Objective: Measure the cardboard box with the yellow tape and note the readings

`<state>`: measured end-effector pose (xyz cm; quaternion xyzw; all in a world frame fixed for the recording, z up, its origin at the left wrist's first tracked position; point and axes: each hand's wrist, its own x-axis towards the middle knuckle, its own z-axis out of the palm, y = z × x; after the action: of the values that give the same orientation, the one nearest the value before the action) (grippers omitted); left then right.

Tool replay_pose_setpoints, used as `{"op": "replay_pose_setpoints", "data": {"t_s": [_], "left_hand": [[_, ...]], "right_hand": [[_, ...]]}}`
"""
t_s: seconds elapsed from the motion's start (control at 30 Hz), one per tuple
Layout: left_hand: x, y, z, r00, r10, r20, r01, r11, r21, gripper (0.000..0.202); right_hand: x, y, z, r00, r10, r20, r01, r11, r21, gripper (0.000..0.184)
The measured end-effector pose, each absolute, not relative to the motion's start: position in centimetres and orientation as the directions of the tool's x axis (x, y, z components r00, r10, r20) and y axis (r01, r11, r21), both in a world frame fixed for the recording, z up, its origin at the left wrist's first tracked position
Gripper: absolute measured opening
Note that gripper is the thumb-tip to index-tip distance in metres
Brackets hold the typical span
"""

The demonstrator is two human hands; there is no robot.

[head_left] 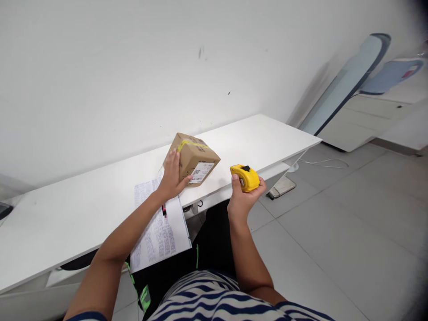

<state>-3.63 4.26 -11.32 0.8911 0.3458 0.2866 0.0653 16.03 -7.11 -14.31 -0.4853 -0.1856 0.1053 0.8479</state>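
Your left hand (172,176) is on the cardboard box (199,154) near the centre of the frame, holding it with the fingers laid along its left side and the thumb reaching around the corner to the front face. The box is over the white table (254,138), its faces angled in view; whether its base lies flat there, you can't tell from this side. It is closed, so what it contains is hidden. A yellow strip (192,143) runs across its top, and a white printed label (203,172) sits on the front face beside your thumb, its print too small to read.

Your right hand (244,198), right of centre, is closed around a yellow tape measure (249,180), raised in front of the table's near edge and apart from the box.

Below your left hand, a notebook (160,243) covered in handwriting lies partly on the table and reaches past its edge toward your lap. A black and red pen (164,211) rests on its page, close to your left forearm. In the upper right, a pale cabinet (361,117) stands behind a leaning panel (347,82); its inside cannot be seen.
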Motion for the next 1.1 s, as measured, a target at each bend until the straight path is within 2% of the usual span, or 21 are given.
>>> {"op": "replay_pose_setpoints", "data": {"t_s": [0.1, 0.23, 0.33, 0.43, 0.5, 0.57, 0.67, 0.77, 0.9, 0.97, 1.03, 1.1], "left_hand": [[-4.7, 3.7, -15.6, 0.519, 0.659, 0.544, 0.534, -0.747, 0.395, 0.106], [-4.2, 2.5, -18.1, 0.488, 0.724, 0.487, 0.497, -0.689, 0.527, 0.102], [-3.7, 1.3, -16.6, 0.491, 0.787, 0.373, 0.466, -0.599, 0.651, 0.100], [-3.5, -0.6, -13.0, 0.342, 0.857, 0.385, 0.500, -0.513, 0.698, 0.089], [-3.3, -2.1, -10.1, 0.223, 0.872, 0.437, 0.482, -0.488, 0.727, 0.068], [-3.1, -3.3, -7.3, 0.268, 0.890, 0.368, 0.382, -0.449, 0.808, 0.051], [-3.2, -3.9, -4.2, 0.407, 0.889, 0.211, 0.213, -0.316, 0.924, 0.058], [-3.5, -3.1, -2.8, 0.446, 0.889, 0.108, 0.147, -0.191, 0.971, 0.066], [-3.2, -1.6, -2.5, 0.437, 0.899, -0.026, 0.178, -0.058, 0.982, 0.062], [-2.9, -0.8, -2.5, 0.365, 0.930, -0.028, 0.162, -0.034, 0.986, 0.059], [-2.9, 0.3, -2.6, 0.289, 0.957, -0.014, 0.106, -0.017, 0.994, 0.058], [-3.2, 1.7, -2.7, 0.227, 0.974, -0.014, 0.074, -0.003, 0.997, 0.057]], "right_hand": [[15.7, -7.1, -14.2, 0.904, 0.375, 0.206, -0.027, 0.531, -0.847, 0.068], [14.5, -6.8, -14.2, 0.893, 0.369, 0.257, 0.026, 0.528, -0.849, 0.064], [13.0, -6.6, -14.5, 0.873, 0.374, 0.312, 0.074, 0.532, -0.843, 0.060], [11.9, -6.6, -14.6, 0.814, 0.430, 0.390, 0.094, 0.564, -0.820, 0.057], [11.8, -6.6, -14.1, 0.712, 0.454, 0.535, 0.146, 0.650, -0.746, 0.053], [12.5, -6.5, -13.0, 0.527, 0.459, 0.715, 0.183, 0.760, -0.623, 0.049], [14.5, -6.0, -10.5, 0.164, 0.510, 0.844, 0.159, 0.831, -0.533, 0.048], [17.0, -5.3, -7.5, -0.096, 0.605, 0.790, 0.235, 0.785, -0.573, 0.050], [20.8, -3.1, -4.3, -0.310, 0.684, 0.660, 0.296, 0.729, -0.617, 0.051], [23.1, -0.8, -3.6, -0.293, 0.724, 0.624, 0.272, 0.689, -0.671, 0.059], [26.0, 2.1, -3.6, -0.168, 0.757, 0.631, 0.211, 0.653, -0.727, 0.069], [28.8, 4.9, -4.2, -0.019, 0.766, 0.643, 0.111, 0.640, -0.760, 0.068]]}}
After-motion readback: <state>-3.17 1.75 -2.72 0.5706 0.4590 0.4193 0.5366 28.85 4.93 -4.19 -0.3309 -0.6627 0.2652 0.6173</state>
